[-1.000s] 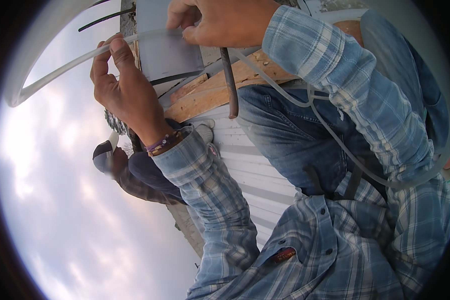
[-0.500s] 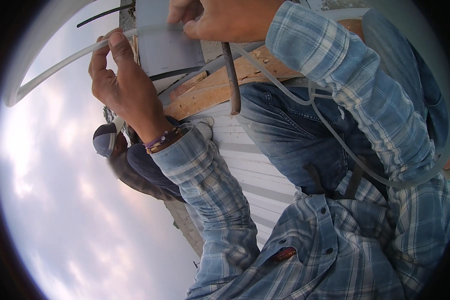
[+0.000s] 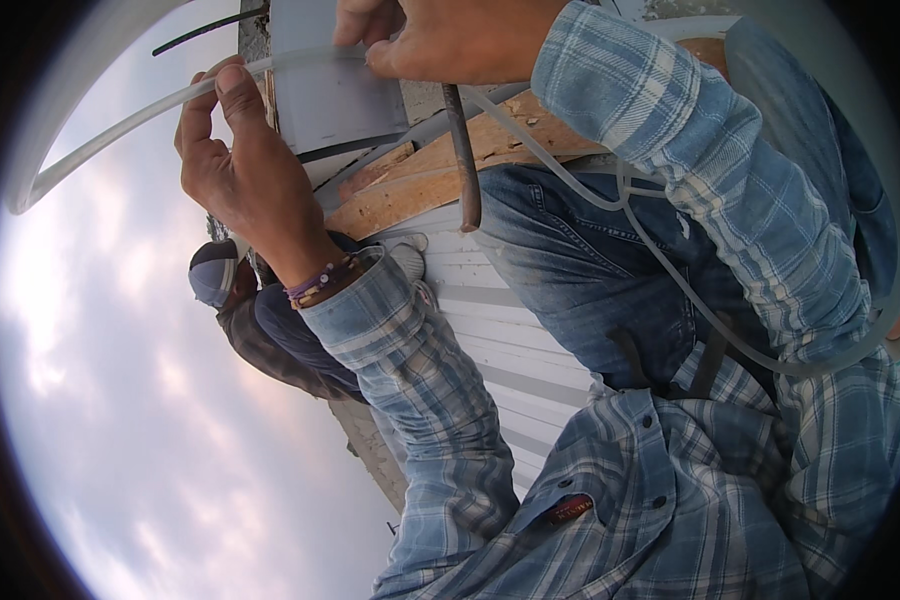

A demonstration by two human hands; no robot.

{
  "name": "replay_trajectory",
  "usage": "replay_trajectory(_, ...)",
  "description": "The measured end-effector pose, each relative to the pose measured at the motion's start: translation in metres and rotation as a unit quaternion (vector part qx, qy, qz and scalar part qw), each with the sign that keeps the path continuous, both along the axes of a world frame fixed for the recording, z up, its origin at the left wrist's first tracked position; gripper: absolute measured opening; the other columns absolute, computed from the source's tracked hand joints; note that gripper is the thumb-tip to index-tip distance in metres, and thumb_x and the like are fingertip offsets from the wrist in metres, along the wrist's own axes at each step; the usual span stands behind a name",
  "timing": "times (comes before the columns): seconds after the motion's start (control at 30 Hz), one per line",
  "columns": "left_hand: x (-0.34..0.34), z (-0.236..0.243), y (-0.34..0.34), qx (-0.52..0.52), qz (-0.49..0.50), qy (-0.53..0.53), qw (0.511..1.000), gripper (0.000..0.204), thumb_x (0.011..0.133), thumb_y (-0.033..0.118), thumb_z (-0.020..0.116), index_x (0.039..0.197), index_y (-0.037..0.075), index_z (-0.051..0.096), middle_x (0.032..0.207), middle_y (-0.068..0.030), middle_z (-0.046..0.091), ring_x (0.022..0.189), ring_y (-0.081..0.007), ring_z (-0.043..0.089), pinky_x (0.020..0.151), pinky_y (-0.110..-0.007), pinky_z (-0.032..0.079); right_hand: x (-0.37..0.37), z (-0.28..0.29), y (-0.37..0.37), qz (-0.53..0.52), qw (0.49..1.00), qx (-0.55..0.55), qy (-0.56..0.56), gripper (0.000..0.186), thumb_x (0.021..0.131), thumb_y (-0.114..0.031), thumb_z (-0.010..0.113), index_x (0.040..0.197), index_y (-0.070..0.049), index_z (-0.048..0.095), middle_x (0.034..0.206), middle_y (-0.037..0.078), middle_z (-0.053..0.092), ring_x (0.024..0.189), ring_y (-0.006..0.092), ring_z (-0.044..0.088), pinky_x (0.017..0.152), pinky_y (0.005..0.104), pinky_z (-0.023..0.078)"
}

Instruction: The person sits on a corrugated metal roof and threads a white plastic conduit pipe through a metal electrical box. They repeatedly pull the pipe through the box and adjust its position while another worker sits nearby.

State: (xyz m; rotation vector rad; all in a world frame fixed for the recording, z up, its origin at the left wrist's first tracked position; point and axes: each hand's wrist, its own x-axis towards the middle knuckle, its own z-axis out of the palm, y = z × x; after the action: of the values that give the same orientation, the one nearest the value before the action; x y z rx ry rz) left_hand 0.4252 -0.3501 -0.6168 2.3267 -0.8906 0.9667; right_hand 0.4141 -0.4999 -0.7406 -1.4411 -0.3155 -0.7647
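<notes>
A clear, bendable plastic hose (image 3: pixel 120 130) runs from the left rim to my raised hands. My left hand (image 3: pixel 250 175) pinches it between thumb and fingers, with the palm side turned toward me. Further right, at the top edge, my right hand (image 3: pixel 460 40) is closed at the hose, its fingertips partly cut off by the picture's edge. Between the two hands the hose crosses in front of a smooth grey panel (image 3: pixel 340 105). Another length of the hose hangs below my right hand, loops over my jeans and curves under my right sleeve.
A rusty steel bar (image 3: pixel 462 165) juts down below my right hand, near my knee. Wooden planks (image 3: pixel 440 170) lie behind it. White ribbed metal sheeting (image 3: pixel 500 310) spreads beneath me. A co-worker in a cap (image 3: pixel 213 275) crouches beyond my left forearm. Another dark bar (image 3: pixel 210 32) sticks out top left.
My left hand has shifted very slightly left along with its grip on the hose. The co-worker's head has moved a little. My right hand stays almost where it was.
</notes>
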Motion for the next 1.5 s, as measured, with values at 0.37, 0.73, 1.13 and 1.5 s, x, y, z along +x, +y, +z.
replay_trajectory(0.37, -0.012, 0.008, -0.015, 0.010, -0.021, -0.022, 1.000, 0.033, 0.098, 0.036, 0.071, 0.107, 0.004, 0.079, 0.125, -0.0149, 0.066, 0.122, -0.0288, 0.062, 0.107, -0.045, 0.044, -0.019, 0.007, -0.016, -0.027, 1.000, -0.004, -0.011, 0.030, 0.076, -0.001, 0.062, 0.102, 0.005, 0.077, 0.091, 0.026, 0.075, 0.084, 0.0344, 0.076, 0.083, 0.0395, 0.060)
replay_trajectory(0.73, -0.012, 0.004, 0.001, 0.002, -0.003, -0.010, 1.000, 0.032, 0.098, 0.034, 0.071, 0.106, 0.003, 0.078, 0.125, -0.0157, 0.066, 0.121, -0.0283, 0.062, 0.106, -0.043, 0.045, -0.008, 0.003, 0.001, -0.004, 1.000, 0.004, -0.016, 0.030, 0.077, -0.001, 0.063, 0.102, 0.005, 0.077, 0.092, 0.026, 0.075, 0.085, 0.0338, 0.076, 0.083, 0.0385, 0.060)
replay_trajectory(1.13, -0.014, 0.012, -0.004, -0.005, 0.040, 0.019, 0.999, 0.037, 0.098, 0.031, 0.070, 0.114, -0.002, 0.075, 0.105, -0.0117, 0.074, 0.093, -0.0187, 0.067, 0.084, -0.032, 0.052, -0.031, 0.016, -0.005, -0.049, 0.998, -0.040, -0.025, 0.028, 0.080, -0.011, 0.065, 0.103, -0.003, 0.080, 0.093, 0.019, 0.077, 0.087, 0.0306, 0.075, 0.082, 0.0381, 0.058)
replay_trajectory(1.5, -0.006, 0.011, -0.002, -0.006, 0.002, -0.010, 1.000, 0.037, 0.097, 0.027, 0.071, 0.116, -0.005, 0.073, 0.131, -0.0201, 0.067, 0.109, -0.0264, 0.068, 0.095, -0.036, 0.053, -0.012, 0.015, -0.002, -0.036, 0.999, -0.029, 0.003, 0.029, 0.079, -0.011, 0.064, 0.102, -0.004, 0.080, 0.093, 0.019, 0.077, 0.087, 0.0297, 0.076, 0.080, 0.0385, 0.058)
